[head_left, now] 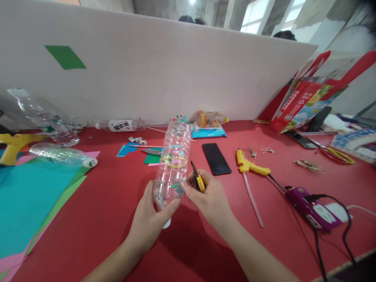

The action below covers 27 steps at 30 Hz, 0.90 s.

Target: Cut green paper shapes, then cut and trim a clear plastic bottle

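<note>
My left hand (149, 219) wraps around the cap end of a clear plastic bottle (174, 156) and holds it above the red table (96, 211), base pointing away. The bottle carries a yellow ring and small coloured stickers, and there are small pieces inside. My right hand (210, 196) is closed on a small yellow-and-black cutter (197, 178), whose tip rests against the bottle's right side.
A black phone (216, 158) and a yellow glue gun (249, 165) with a glue stick lie to the right. A purple power strip (311, 207) sits near the front right edge. Coloured paper sheets (26, 199), empty bottles (47, 115) and another glue gun (13, 147) are on the left. A white partition (176, 74) stands behind.
</note>
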Motion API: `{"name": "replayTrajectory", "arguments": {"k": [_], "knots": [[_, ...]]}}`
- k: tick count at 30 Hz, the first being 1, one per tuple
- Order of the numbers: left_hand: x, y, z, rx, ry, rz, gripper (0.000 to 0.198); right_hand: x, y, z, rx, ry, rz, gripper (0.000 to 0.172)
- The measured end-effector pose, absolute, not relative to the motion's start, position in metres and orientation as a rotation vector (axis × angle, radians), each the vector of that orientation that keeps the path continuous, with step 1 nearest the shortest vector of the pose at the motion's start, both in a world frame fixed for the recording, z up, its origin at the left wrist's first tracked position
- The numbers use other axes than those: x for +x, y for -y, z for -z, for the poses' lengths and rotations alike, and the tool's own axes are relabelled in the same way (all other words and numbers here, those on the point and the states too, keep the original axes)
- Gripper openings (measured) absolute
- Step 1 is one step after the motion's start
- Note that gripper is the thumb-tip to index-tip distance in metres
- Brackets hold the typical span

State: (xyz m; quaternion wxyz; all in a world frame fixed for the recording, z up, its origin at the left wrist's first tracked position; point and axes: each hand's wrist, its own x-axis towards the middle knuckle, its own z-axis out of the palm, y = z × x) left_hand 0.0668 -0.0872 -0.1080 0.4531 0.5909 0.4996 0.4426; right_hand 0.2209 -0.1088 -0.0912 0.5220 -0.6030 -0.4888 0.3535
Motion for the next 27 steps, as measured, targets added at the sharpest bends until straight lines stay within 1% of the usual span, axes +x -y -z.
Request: {"name": "replayTrajectory", "arguments": {"k": [5, 7, 10, 12, 13, 16, 18, 21, 25, 27], "knots": [[0.066, 0.084, 0.107, 1.574, -1.405, -1.041, 0.044, 0.218, 0.105, 0.094, -1.6, 1.216, -0.652, 0.013], [0.066, 0.083, 0.108, 1.568, -1.422, -1.054, 0.045, 0.217, 0.103, 0.096, -1.575, 1.186, -0.617, 0.014], [0.066, 0.083, 0.111, 1.456, -1.335, -1.074, 0.043, 0.218, 0.1, 0.099, -1.389, 1.015, -0.848, 0.011], [0.066, 0.084, 0.113, 1.294, -1.18, -1.037, 0.042, 0.22, 0.099, 0.101, -1.259, 0.909, -1.046, 0.006], [0.066, 0.084, 0.115, 1.207, -1.086, -1.002, 0.042, 0.222, 0.098, 0.102, -1.218, 0.878, -1.106, 0.007], [0.065, 0.083, 0.12, 0.962, -0.883, -0.933, 0.044, 0.228, 0.097, 0.102, -1.141, 0.812, -1.175, 0.014], [0.064, 0.082, 0.123, 0.865, -0.857, -0.949, 0.042, 0.23, 0.098, 0.099, -1.112, 0.766, -1.163, 0.017], [0.064, 0.082, 0.123, 0.91, -0.893, -0.968, 0.037, 0.227, 0.102, 0.096, -1.169, 0.833, -1.064, 0.015], [0.068, 0.086, 0.114, 1.096, -1.049, -1.005, 0.041, 0.217, 0.109, 0.099, -1.401, 1.264, -0.691, 0.004], [0.069, 0.086, 0.111, 1.196, -1.147, -1.037, 0.04, 0.214, 0.111, 0.101, -1.455, 1.383, -0.539, 0.006]]}}
